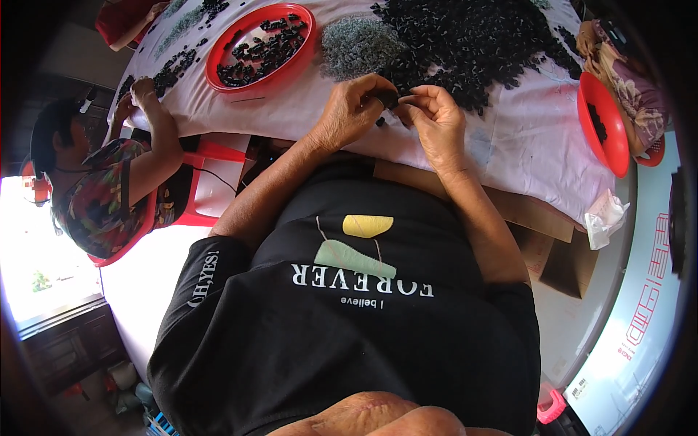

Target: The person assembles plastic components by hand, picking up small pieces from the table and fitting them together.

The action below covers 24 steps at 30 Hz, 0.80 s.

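In front of me, at the near edge of the cloth-covered table, both hands meet over a small black piece. My left hand pinches it between thumb and fingertips. The fingers of my right hand are closed together just beside it; whatever they hold is too small to make out. Right behind my hands spreads a large heap of small black pieces. A mound of small silvery-grey parts touches the heap's left side.
A round red tray with black pieces lies left of the mound. At left a seated person handles black pieces. Another person's arm is at right, by a red basin. A crumpled white plastic bag hangs at the table's right corner.
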Each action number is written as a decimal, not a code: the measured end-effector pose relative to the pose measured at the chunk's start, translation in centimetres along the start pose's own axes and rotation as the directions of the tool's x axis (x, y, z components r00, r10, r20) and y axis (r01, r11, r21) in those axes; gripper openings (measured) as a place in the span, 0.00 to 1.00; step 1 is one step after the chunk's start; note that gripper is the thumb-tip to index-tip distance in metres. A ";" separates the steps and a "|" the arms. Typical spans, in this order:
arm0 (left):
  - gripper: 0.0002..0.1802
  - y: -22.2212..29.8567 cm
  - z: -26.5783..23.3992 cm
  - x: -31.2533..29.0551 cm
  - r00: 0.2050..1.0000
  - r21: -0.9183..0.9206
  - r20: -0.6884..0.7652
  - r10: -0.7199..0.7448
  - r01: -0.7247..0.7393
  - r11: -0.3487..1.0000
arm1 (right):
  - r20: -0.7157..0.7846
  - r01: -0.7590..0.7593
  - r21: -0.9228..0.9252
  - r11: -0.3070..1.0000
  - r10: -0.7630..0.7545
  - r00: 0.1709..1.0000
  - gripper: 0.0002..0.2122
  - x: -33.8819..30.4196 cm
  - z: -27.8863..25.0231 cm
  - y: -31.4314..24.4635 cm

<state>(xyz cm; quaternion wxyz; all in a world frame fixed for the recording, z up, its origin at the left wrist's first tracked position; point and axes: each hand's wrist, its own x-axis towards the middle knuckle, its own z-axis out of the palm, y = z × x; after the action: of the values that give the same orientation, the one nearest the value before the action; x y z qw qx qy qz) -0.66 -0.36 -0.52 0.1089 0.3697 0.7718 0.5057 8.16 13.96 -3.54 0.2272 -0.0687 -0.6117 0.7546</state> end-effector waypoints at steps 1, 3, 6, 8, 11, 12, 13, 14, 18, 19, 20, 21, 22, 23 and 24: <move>0.10 -0.1 0.1 -0.1 1.000 -0.026 0.013 0.004 -0.004 1.000 | -0.006 -0.013 0.003 1.000 0.013 1.000 0.08 0.0 0.0 -0.1; 0.09 -0.4 0.2 -0.1 1.000 -0.052 0.026 0.009 -0.008 0.999 | 0.016 -0.023 -0.047 0.999 0.024 1.000 0.07 0.0 -0.2 -0.4; 0.09 -0.9 0.4 -0.1 0.998 -0.102 0.042 0.040 -0.036 0.994 | 0.047 -0.013 -0.130 0.991 0.019 0.999 0.05 -0.2 -0.1 -0.7; 0.09 -0.9 0.4 -0.1 0.999 -0.069 0.047 0.025 -0.022 0.997 | 0.050 0.006 -0.164 0.987 0.002 0.999 0.04 -0.3 -0.1 -0.7; 0.09 -0.4 0.0 -0.1 0.998 -0.073 0.060 -0.010 0.014 0.997 | 0.014 0.003 -0.177 0.984 -0.001 1.000 0.05 -0.3 -0.2 -0.4; 0.09 -0.4 0.0 -0.1 0.998 -0.073 0.061 -0.010 0.014 0.997 | 0.014 0.014 -0.171 0.985 -0.012 1.000 0.06 -0.3 -0.2 -0.3; 0.10 -0.5 0.0 -0.1 0.999 -0.091 0.047 -0.010 0.014 0.996 | 0.015 0.025 -0.165 0.986 -0.023 1.000 0.07 -0.3 -0.1 -0.3; 0.10 -0.6 -0.1 0.0 0.999 -0.109 0.033 -0.010 0.014 0.994 | 0.016 0.025 -0.164 0.986 -0.023 1.000 0.07 -0.3 -0.1 -0.3; 0.10 -1.0 -0.1 0.0 1.000 -0.092 0.018 -0.002 0.004 0.996 | 0.021 0.060 -0.164 0.985 -0.058 0.998 0.09 -0.1 -0.1 -0.1; 0.10 -0.8 -0.1 0.1 1.000 -0.074 0.023 -0.007 0.008 0.997 | 0.008 0.061 -0.101 0.993 -0.060 0.998 0.10 0.0 -0.1 0.0; 0.10 -0.8 0.0 0.1 1.000 -0.056 0.027 -0.011 0.013 0.998 | 0.008 0.061 -0.102 0.993 -0.060 0.998 0.10 0.0 -0.2 0.0; 0.10 -0.8 0.0 0.2 1.000 -0.056 0.027 -0.010 0.012 0.998 | 0.016 0.066 -0.179 0.982 -0.064 0.998 0.11 0.1 -0.4 0.1; 0.10 -0.8 0.1 0.1 1.000 -0.043 0.016 0.023 -0.022 0.999 | 0.025 0.070 -0.254 0.965 -0.065 0.998 0.12 0.1 -0.5 0.1; 0.10 -0.9 0.1 0.1 0.998 -0.030 0.005 0.056 -0.056 0.998 | 0.026 0.070 -0.254 0.965 -0.065 0.998 0.12 0.0 -0.4 0.0; 0.10 -0.8 0.1 0.1 0.998 -0.030 0.004 0.057 -0.057 0.998 | 0.027 0.089 -0.292 0.952 -0.084 0.996 0.13 0.0 -0.2 -0.1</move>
<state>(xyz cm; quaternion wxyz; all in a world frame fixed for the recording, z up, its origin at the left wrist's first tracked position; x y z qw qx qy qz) -1.10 -0.41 -1.23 0.1018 0.3910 0.7530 0.5193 8.30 14.16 -3.49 0.2430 -0.0693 -0.7208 0.6455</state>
